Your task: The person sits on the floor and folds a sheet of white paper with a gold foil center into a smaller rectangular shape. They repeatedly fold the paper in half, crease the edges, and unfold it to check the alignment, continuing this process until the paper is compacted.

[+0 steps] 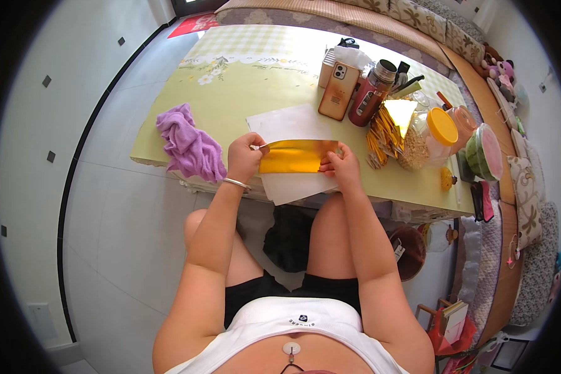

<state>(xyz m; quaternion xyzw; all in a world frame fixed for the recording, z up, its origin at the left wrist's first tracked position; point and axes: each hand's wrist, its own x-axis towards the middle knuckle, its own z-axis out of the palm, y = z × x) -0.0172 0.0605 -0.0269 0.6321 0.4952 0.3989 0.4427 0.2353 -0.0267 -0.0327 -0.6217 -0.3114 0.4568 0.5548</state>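
Note:
A shiny gold sheet of foil paper [291, 156] is stretched level between my two hands, above white paper sheets [293, 123] on the table. My left hand [245, 156] pinches its left end; a small white bit shows at those fingertips. At the other end, my right hand [341, 166] grips the sheet between thumb and fingers. The sheet looks slightly curved along its upper edge. Left of my left hand lies a crumpled purple cloth [190, 142], close to my wrist with the silver bangle.
Right of the papers stand a phone [338, 90], a dark red flask [371, 96], folded gold papers [383, 137], a yellow-lidded jar [427, 140] and a cut watermelon [484, 153]. The table's [162, 134] near edge runs just before my knees. A bin [408, 249] stands below on the right.

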